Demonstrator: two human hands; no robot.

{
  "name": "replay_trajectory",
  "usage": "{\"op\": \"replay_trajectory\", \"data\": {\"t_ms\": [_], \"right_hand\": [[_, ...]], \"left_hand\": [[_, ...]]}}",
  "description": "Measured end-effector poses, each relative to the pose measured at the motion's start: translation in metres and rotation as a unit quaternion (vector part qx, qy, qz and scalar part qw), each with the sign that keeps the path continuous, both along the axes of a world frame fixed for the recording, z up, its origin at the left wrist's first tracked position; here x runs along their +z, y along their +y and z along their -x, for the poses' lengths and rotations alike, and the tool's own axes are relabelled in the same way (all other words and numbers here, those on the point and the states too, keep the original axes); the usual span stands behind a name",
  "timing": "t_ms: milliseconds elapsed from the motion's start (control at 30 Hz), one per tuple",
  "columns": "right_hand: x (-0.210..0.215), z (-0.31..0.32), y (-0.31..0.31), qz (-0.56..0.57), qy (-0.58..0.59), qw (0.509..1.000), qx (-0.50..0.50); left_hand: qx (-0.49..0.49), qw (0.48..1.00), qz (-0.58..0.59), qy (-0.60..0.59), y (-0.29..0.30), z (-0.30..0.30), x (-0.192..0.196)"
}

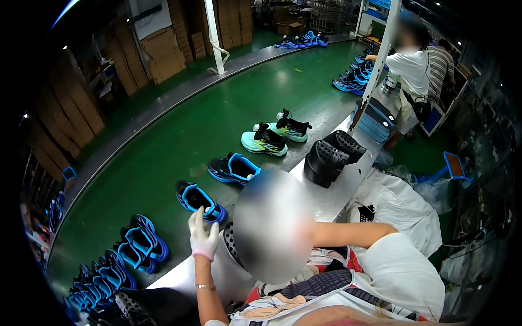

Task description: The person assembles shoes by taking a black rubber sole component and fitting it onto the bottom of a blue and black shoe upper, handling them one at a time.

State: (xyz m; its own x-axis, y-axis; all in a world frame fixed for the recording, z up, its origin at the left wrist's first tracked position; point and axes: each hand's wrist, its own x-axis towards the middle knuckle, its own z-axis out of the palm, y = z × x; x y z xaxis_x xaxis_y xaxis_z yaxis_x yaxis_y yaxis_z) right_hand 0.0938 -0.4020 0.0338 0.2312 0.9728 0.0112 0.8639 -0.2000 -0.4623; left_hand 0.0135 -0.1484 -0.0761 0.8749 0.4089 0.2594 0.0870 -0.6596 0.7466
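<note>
My left hand [203, 234], in a white glove with a pink cuff, reaches to the heel of a black shoe with blue lining [191, 196]. Its fingers are apart, and I cannot tell whether they touch the shoe. My right forearm [348, 234] crosses from the right, but a blurred patch hides the hand and whatever it may hold. Partly behind that patch is another black and blue shoe [228, 167]. A black dotted object [230, 242] shows at the patch's left edge.
Pairs of blue and black shoes [142, 243] line the green belt [179, 130] at left. Mint and black shoes [265, 141] stand farther along. Black dotted pieces [325, 160] and stacked blue-grey insoles [375, 122] lie on the metal ledge. A co-worker [410, 70] stands beyond.
</note>
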Motion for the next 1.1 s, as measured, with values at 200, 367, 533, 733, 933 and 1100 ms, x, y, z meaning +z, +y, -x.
{"op": "replay_trajectory", "data": {"t_ms": [200,367,533,733,933,1100], "right_hand": [[-0.028,0.011,-0.027,-0.095,-0.089,0.991,-0.01],[-0.039,0.012,-0.045,-0.108,-0.109,0.987,-0.057],[-0.045,0.01,-0.06,-0.109,-0.118,0.983,-0.089],[-0.051,0.007,-0.067,-0.11,-0.124,0.98,-0.11],[-0.051,0.004,-0.068,-0.105,-0.126,0.98,-0.11],[-0.042,-0.005,-0.07,-0.105,-0.101,0.986,-0.083]], "left_hand": [[0.008,0.963,0.27,0.015,-0.027,0.061,-0.046],[-0.043,0.9,0.429,-0.065,-0.085,0.051,-0.012],[0.048,0.734,0.672,-0.089,-0.117,0.026,-0.003],[0.045,0.729,0.681,-0.062,-0.12,0.026,-0.006],[-0.006,0.83,0.557,-0.033,-0.118,0.029,-0.012],[-0.046,0.906,0.42,-0.01,-0.11,0.029,-0.004]]}}
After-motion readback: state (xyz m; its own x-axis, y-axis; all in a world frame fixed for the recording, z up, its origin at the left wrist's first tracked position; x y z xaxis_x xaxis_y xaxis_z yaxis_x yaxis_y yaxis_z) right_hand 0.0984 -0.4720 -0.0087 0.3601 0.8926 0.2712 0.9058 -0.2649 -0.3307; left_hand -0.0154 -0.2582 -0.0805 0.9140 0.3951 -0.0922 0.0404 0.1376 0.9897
